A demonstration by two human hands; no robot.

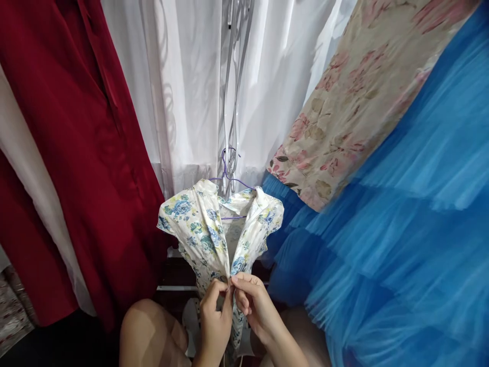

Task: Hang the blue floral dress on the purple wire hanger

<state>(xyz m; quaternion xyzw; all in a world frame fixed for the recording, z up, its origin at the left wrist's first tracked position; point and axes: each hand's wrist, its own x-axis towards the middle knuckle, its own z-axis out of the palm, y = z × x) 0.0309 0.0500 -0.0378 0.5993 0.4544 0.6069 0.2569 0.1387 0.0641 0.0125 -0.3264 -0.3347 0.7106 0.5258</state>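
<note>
A white dress [208,224] printed with blue flowers and green-yellow leaves hangs on a thin purple hanger [224,168] in front of me. Its front gapes open in a V down from the collar. At the bottom of that V, my left hand [216,311] pinches the dress's left front edge. Beside it, touching or nearly so, my right hand [250,298] pinches the right front edge between thumb and forefinger, the other fingers curled. Whatever small fastening may lie between the fingertips is hidden. Below my hands the dress hangs down between my knees.
Long red garments [110,214] hang on the left. White curtains [191,86] with silvery ribbons [231,92] cover the back. To the right are a beige floral garment [336,112] and a layered blue tulle skirt [382,255]. My bare knee [148,331] is at lower left.
</note>
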